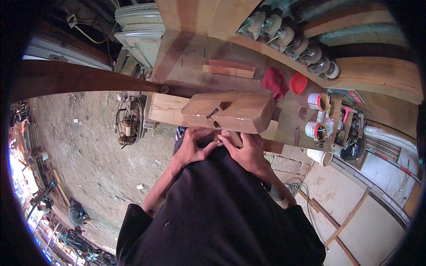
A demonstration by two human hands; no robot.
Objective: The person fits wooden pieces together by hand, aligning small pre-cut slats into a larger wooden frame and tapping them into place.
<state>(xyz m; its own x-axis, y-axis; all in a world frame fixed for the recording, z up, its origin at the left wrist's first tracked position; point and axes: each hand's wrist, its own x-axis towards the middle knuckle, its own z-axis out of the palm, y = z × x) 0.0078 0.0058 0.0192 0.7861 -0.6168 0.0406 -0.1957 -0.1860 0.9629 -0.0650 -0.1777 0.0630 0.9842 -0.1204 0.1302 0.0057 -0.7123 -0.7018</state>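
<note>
block of wood (235, 106) was set just beyond left hand (194, 145) and right hand (248, 151), long axis left-to-right, neither clearly nearer. a small wooden piece (236, 138) was pinched between right thumb and fingers; left fingers were curled, their hold untellable.

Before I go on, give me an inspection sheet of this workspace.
Surface: brown workbench, partly covered with wood and supplies.
Job's things: large wooden block with two dark recesses, dark nail or screw on top; small wooden piece at its near side.
Clutter: red cloth, red dish and two open cans to the right; wooden strip farther back.
Hands: left hand and right hand close together at the small wooden piece; grip partly hidden.
Cables: looped greenish hose or cable, lower right.
Surroundings: motor-like machine on the floor at left; white bucket at right.
</note>
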